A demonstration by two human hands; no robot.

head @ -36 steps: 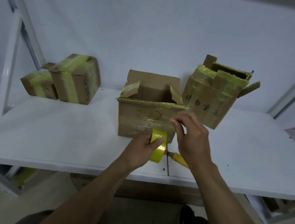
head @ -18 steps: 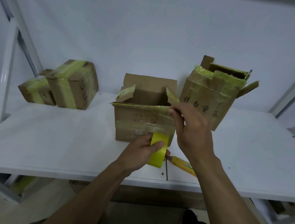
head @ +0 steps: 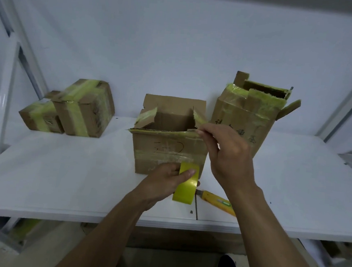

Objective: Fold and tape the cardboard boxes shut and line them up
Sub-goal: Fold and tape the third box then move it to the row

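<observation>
The white worktop point(head: 62, 177) runs across the view, with white frame posts rising at its left and right ends.

Four cardboard boxes stand on it. The tall box point(head: 241, 117) is toward the back right, leaning a little. Its top is wrapped in yellow tape but still gapes open, and one flap sticks out to the right. The open box point(head: 165, 151) sits in the middle, just in front and left of the tall one. Its back flap is upright, its side flaps half raised, and it has pen marks and a clear tape band on the front face. Near the back left corner are two boxes already taped shut and touching each other: the bigger taped box point(head: 84, 109), and the smaller taped box point(head: 38, 116) on its left.

The right hand point(head: 228, 156) is raised at the open box's top front right corner. Its thumb and forefinger pinch the end of a tape strip point(head: 193, 130) there, and the other fingers are curled. The left hand point(head: 163, 180) is lower, against the box's front face. It grips the yellow tape roll point(head: 185, 184), with the thumb lying across it.

A yellow knife point(head: 216, 200) lies flat near the front edge, just right of the roll and partly under the right forearm.
</observation>
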